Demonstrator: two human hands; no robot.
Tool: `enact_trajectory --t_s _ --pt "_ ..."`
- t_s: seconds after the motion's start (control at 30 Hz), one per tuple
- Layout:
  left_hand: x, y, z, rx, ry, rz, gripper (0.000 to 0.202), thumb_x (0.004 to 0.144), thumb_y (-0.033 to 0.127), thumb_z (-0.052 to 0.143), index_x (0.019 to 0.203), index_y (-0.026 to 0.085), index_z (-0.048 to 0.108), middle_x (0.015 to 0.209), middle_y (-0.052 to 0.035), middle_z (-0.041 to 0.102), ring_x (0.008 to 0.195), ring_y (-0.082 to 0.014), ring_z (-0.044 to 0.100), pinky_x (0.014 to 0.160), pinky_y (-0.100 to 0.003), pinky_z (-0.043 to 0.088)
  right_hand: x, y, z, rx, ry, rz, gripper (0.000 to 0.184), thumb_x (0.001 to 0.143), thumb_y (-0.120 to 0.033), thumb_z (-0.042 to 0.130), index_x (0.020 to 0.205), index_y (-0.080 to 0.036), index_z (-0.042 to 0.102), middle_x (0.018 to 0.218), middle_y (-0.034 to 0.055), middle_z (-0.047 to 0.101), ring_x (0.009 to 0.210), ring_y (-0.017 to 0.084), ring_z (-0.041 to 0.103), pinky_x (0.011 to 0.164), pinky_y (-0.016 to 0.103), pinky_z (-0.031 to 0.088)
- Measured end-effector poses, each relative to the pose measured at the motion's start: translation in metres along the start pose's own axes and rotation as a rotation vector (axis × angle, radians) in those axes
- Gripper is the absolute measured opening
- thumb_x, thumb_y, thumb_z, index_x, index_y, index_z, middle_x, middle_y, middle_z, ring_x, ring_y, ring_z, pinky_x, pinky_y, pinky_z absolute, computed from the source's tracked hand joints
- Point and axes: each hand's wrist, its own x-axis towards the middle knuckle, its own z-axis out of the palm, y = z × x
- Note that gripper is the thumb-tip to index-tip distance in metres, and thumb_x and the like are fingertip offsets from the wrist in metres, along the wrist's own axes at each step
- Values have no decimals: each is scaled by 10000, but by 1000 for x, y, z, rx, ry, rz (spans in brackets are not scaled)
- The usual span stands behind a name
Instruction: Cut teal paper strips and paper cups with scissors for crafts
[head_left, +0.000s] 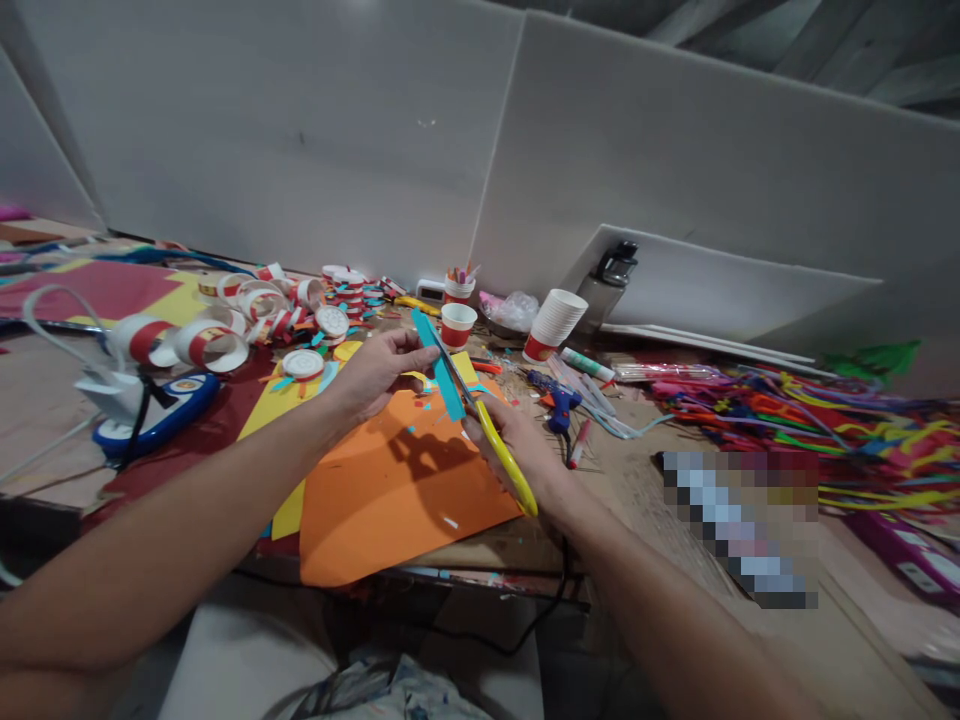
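Note:
Between my two hands is a narrow strip of blue paper (448, 384), held up above the table. My left hand (386, 368) pinches it between thumb and fingers near its upper part. My right hand (514, 440) is closed round the yellow handles of a pair of scissors (504, 458). Their blades lie along the right edge of the strip; whether they are parted I cannot tell. Below both hands lies a sheet of orange paper (375, 510) with small blue and white scraps on it, and yellow paper (289, 500) shows at its left.
Cut cup rings (214, 345) and a blue power strip (161, 425) lie to the left. Behind stand a paper cup (457, 325), stacked cups (553, 325) and a bottle (604, 285). A blue glue gun (562, 405) and colourful pipe cleaners (817, 420) lie to the right.

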Motion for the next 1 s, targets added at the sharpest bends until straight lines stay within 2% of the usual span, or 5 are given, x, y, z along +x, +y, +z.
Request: enact_trajectory --t_s 0.13,0.33,0.53,0.77,1.0 --pt "3 0 -3 -66 36 59 282 687 298 820 819 134 633 734 0 636 605 -85 603 503 -178 503 0 0 -1 -70 3 -31 168 868 -356 516 781 -213 537 635 -21 499 596 126 469 525 225 332" --pt "2 1 -2 -113 54 25 204 767 235 755 748 130 581 642 3 624 534 -85 605 526 -191 525 -4 -7 -3 -20 -52 -13 115 849 -309 516 786 -213 506 664 -26 516 605 124 477 544 231 351" --pt "0 1 3 -112 13 -10 203 747 223 771 726 106 607 611 -14 630 491 -90 597 504 -198 523 -5 -9 -4 -20 -51 -30 37 798 -219 511 798 -219 475 674 -30 499 637 135 483 562 238 368" --pt "0 3 3 -125 10 -14 269 677 248 829 708 105 604 600 -3 622 493 -90 596 499 -198 518 -2 -2 -1 -17 -39 -69 31 805 -245 503 819 -220 493 720 -17 547 696 148 532 579 234 394" --pt "-1 3 3 -111 9 -28 285 673 270 832 706 110 599 598 -2 609 500 -87 586 503 -201 506 -3 -2 2 -42 6 -55 53 811 -266 506 787 -219 501 645 -27 501 604 129 484 533 222 351"
